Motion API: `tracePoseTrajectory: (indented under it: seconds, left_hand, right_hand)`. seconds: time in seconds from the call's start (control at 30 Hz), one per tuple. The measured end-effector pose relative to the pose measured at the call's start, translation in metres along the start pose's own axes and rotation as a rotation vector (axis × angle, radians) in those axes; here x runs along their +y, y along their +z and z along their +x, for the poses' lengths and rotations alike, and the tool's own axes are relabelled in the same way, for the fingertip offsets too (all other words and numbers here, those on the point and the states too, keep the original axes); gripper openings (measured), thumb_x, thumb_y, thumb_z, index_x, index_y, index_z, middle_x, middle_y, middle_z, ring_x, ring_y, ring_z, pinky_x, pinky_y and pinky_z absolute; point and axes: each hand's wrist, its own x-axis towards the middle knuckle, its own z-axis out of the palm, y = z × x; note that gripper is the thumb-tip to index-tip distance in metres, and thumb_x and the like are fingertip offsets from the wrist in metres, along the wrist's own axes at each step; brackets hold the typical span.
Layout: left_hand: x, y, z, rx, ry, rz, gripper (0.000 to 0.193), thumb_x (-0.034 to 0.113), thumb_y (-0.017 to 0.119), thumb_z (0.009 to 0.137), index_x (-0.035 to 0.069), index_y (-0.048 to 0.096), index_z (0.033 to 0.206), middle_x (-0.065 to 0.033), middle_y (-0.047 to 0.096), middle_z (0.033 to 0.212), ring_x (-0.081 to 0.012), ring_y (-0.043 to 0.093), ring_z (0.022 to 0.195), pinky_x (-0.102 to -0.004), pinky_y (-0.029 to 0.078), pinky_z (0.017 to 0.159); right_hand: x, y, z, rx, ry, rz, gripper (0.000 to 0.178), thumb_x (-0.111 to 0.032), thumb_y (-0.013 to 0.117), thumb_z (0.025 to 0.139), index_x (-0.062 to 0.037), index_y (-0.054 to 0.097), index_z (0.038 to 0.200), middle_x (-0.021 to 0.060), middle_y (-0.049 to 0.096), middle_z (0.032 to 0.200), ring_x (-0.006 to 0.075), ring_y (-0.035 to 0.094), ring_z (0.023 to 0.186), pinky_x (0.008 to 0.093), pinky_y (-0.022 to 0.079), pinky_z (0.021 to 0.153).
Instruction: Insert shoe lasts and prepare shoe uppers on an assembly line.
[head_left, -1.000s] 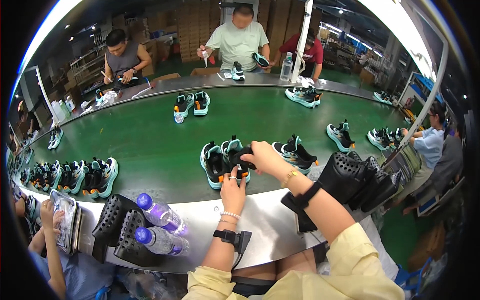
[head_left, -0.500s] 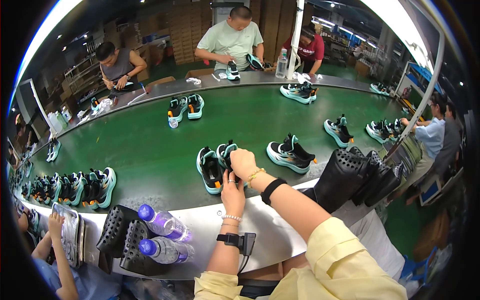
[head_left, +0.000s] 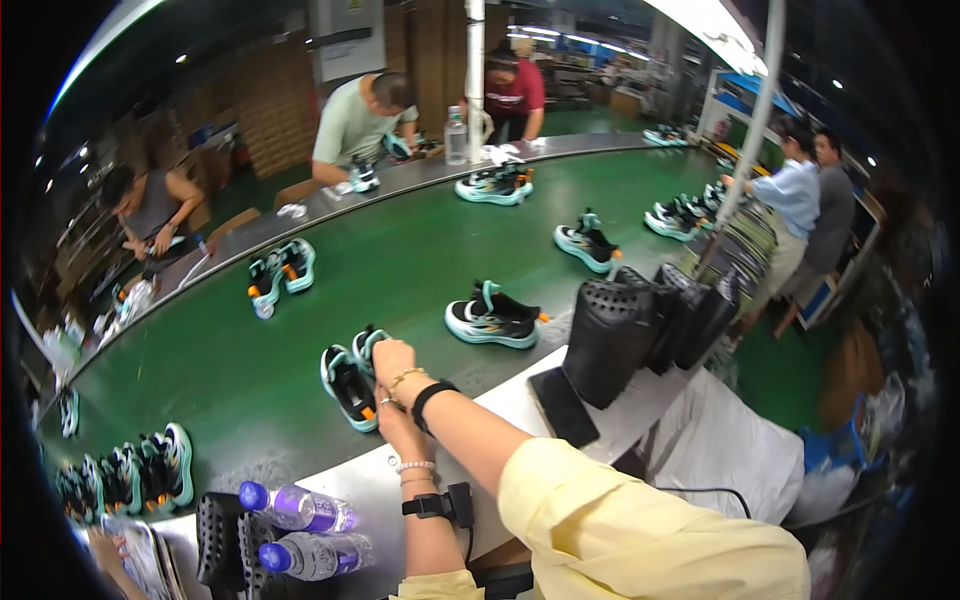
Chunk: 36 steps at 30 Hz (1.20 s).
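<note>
While right hand (head_left: 394,362) and left hand (head_left: 399,432) crowd the shoe (head_left: 364,343), I can't tell their grip. Looks light, soft-topped; best held heel-side.

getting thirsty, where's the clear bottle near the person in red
In the head view, the clear bottle stands at upper centre on the far metal ledge, just left of the white post.

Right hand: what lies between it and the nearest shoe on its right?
The head view shows only bare green surface between the right hand and that shoe.
</note>
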Motion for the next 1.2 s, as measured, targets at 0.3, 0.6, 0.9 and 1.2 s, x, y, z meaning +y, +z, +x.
tracePoseTrajectory:
  seconds: [0.3,0.6,0.9,1.2]
  left_hand:
    - [0.015,-0.004,-0.005,0.082,0.102,0.239,0.037,0.005,0.061,0.085,0.000,0.057,0.121,-0.0153,0.057,0.132,-0.0380,0.056,0.115,-0.0408,0.045,0.093]
    - [0.002,-0.008,0.003,0.017,0.113,0.127,0.036,0.006,0.057,0.087,0.001,0.057,0.123,-0.0213,0.064,0.110,-0.0378,0.061,0.097,-0.0401,0.047,0.085]
    - [-0.011,-0.001,0.001,0.014,-0.001,0.017,0.024,0.012,0.053,0.095,0.002,0.057,0.116,-0.0100,0.067,0.100,-0.0198,0.061,0.084,-0.0339,0.048,0.075]
    - [0.027,-0.001,0.001,0.076,-0.262,-0.370,0.025,0.014,0.050,0.097,0.002,0.058,0.118,-0.0105,0.067,0.103,-0.0210,0.062,0.082,-0.0336,0.050,0.074]
  right_hand:
    - [-0.002,-0.029,-0.009,-0.129,-0.073,-0.067,0.017,-0.019,0.064,0.085,-0.0115,0.076,0.094,0.0083,0.074,0.099,0.0217,0.072,0.093,0.0339,0.058,0.076]
    - [-0.005,-0.005,-0.009,0.073,0.022,0.075,0.016,-0.013,0.059,0.086,-0.0108,0.075,0.084,0.0106,0.073,0.085,0.0240,0.073,0.080,0.0353,0.059,0.066]
    - [-0.006,-0.005,-0.003,-0.071,-0.076,-0.006,0.018,-0.014,0.059,0.088,-0.0137,0.075,0.094,0.0074,0.074,0.096,0.0212,0.072,0.090,0.0325,0.057,0.074]
    - [-0.011,0.005,-0.009,0.132,0.025,-0.005,0.014,-0.014,0.062,0.082,-0.0133,0.076,0.079,0.0074,0.073,0.080,0.0204,0.072,0.078,0.0323,0.057,0.065]
